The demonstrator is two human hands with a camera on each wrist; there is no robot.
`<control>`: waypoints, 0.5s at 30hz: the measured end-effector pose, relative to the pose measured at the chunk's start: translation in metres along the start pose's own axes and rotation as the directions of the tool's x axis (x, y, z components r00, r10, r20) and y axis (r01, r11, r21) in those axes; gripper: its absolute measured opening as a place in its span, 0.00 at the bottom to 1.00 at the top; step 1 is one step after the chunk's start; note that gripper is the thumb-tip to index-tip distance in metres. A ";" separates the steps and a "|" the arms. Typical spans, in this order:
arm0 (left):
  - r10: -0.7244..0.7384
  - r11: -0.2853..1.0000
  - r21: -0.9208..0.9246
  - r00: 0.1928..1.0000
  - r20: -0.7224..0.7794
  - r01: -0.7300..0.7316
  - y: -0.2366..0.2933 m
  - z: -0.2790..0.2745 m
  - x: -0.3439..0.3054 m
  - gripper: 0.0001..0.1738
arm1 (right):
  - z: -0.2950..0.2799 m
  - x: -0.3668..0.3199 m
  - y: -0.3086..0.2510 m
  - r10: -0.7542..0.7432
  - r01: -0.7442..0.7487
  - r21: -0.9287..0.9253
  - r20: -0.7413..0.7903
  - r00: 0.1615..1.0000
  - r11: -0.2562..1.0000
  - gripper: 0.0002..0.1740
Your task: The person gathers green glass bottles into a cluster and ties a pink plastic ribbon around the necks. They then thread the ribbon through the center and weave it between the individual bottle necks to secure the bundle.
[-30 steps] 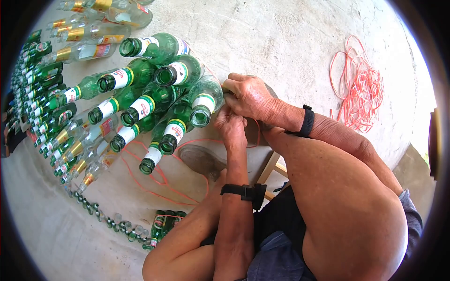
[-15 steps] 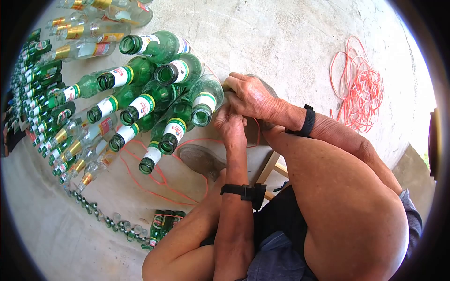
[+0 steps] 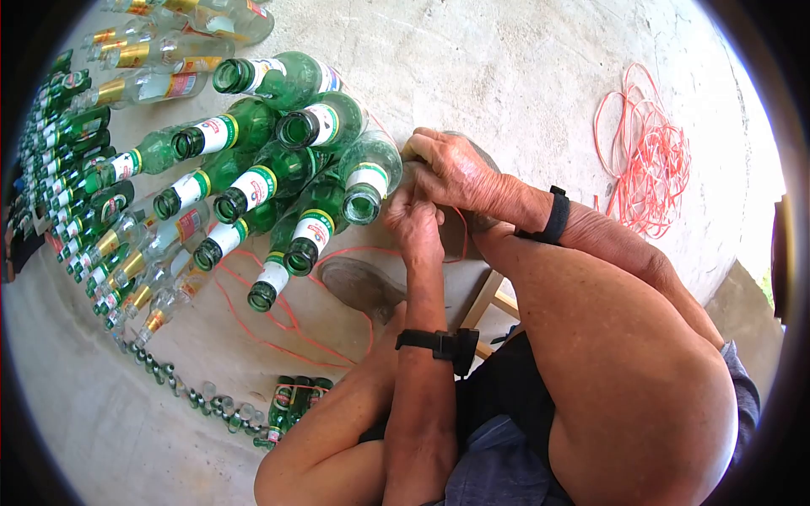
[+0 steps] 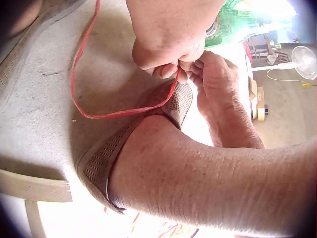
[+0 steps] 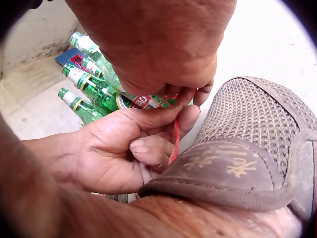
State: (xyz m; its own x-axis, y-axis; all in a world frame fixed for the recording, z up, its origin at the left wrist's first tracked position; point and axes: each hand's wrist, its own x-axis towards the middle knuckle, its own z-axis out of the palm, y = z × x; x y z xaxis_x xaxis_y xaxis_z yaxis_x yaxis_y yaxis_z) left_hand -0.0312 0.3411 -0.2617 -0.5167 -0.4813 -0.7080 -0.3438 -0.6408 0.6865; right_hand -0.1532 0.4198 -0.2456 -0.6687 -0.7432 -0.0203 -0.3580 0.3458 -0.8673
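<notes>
Both hands meet at the near side of a cluster of green glass beer bottles [image 3: 278, 181] with white neck labels. My left hand [image 3: 413, 228] pinches a red plastic string [image 5: 176, 134] between thumb and fingers, and the string's tail loops down in the left wrist view. Pressed close above it, my right hand [image 3: 460, 173] has its fingers curled on the string at the bottles' side. In the right wrist view the right hand [image 5: 153, 44] partly covers the fingertips and the string there. The nearest bottle [image 3: 369, 177] stands right beside the fingers.
A tangled heap of red string [image 3: 650, 173] lies on the concrete floor to the right. Clear bottles [image 3: 169, 59] and rows of green ones stand at left. A tied bottle bundle [image 3: 295, 401] is low in view. Shoes [image 3: 359, 282] and a wooden stool [image 3: 489, 308] are close by.
The hands stay together at the bottles with only slight movement; the right hand has lifted a little. The bottles appear shifted very slightly left.
</notes>
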 end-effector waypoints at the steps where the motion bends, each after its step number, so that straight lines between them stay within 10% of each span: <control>1: 0.000 1.000 0.009 1.000 0.001 0.000 0.000 0.000 0.000 0.11 | 0.000 0.000 0.000 0.001 -0.001 0.003 0.000 1.000 1.000 0.10; 15: 0.060 0.940 0.326 0.990 0.131 -0.100 0.011 -0.013 -0.015 0.11 | -0.007 -0.010 0.000 0.030 -0.025 -0.035 0.164 0.986 0.999 0.09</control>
State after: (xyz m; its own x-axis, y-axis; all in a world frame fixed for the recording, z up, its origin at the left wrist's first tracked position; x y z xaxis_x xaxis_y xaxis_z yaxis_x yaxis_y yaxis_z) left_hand -0.0166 0.3339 -0.2456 -0.6344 -0.4365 -0.6380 -0.5269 -0.3597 0.7701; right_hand -0.1514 0.4309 -0.2422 -0.5633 -0.8163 -0.1280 -0.3639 0.3842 -0.8486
